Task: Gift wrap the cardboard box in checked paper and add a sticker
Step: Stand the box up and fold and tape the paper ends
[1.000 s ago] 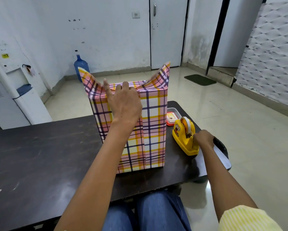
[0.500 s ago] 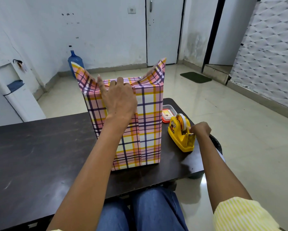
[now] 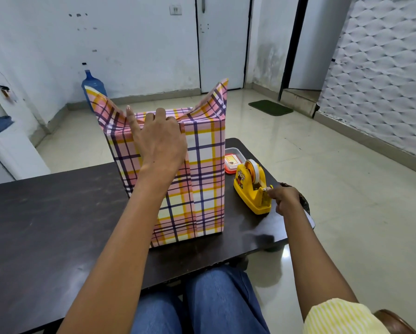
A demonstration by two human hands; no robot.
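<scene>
I log: left hand [image 3: 159,141] flat, pressing checked paper [image 3: 203,165]; right hand [image 3: 285,198] pinching tape [image 3: 256,173] at dispenser [image 3: 246,192], right edge of tabletop [image 3: 45,225].

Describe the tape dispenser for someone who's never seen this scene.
On the dark table, find the tall box wrapped in checked paper. Right of it, by the table's edge, sits the tape dispenser, the right hand pinching at its front. It is bright yellow with a white tape roll, unlike the flat red-rimmed container behind it.
</scene>
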